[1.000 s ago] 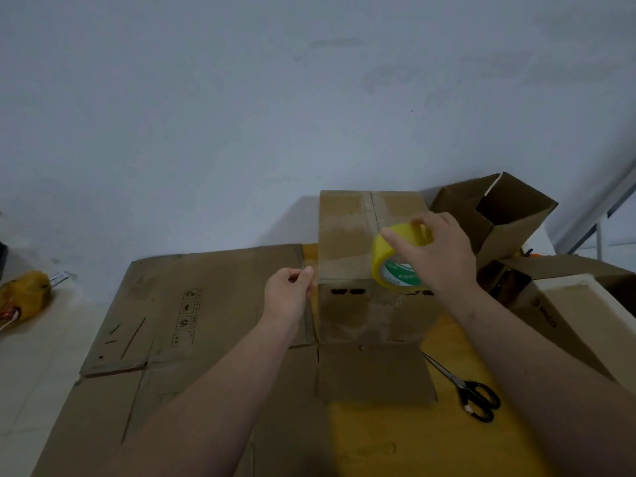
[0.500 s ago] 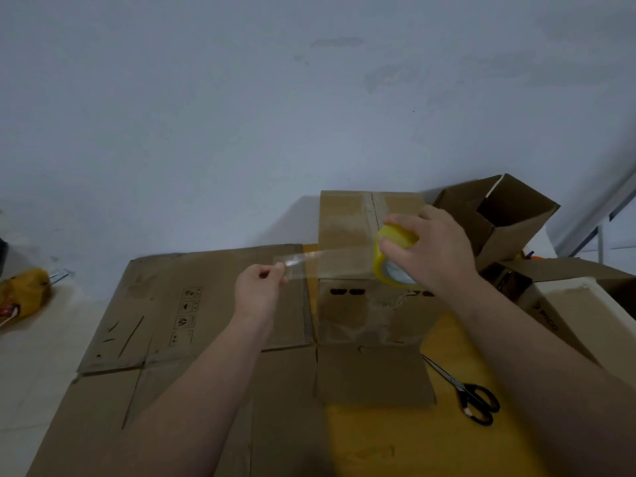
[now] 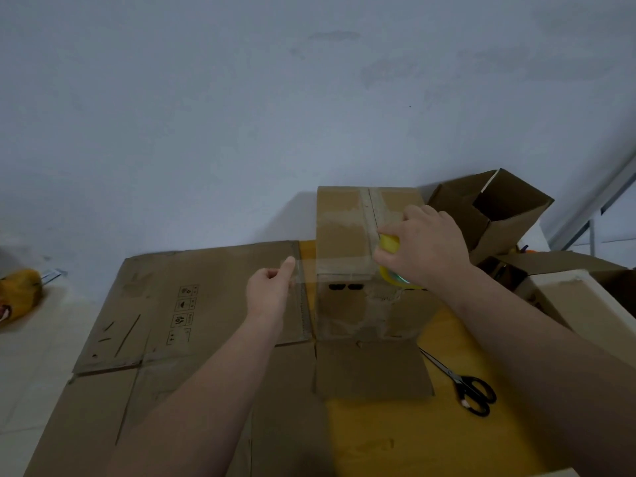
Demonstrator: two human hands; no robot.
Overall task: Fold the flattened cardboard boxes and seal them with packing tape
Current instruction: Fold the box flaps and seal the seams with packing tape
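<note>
Left hand: thumb and forefinger pinch the free end of a clear tape strip, at 9 o'clock of the box.
Right hand: fingers curled over the yellow tape roll, gripping it at the box's 3 o'clock side.
Tape strip: stretched between the two hands – across the box's near top edge.
Box: upright against the wall, top seam taped, near flap lying flat toward 6 o'clock.
Flattened cardboard: flat at 9 o'clock of the box, printed symbols up.
Scissors: black-handled, on the yellow table at 4 o'clock.
Open box: tilted, at 2 o'clock.
</note>
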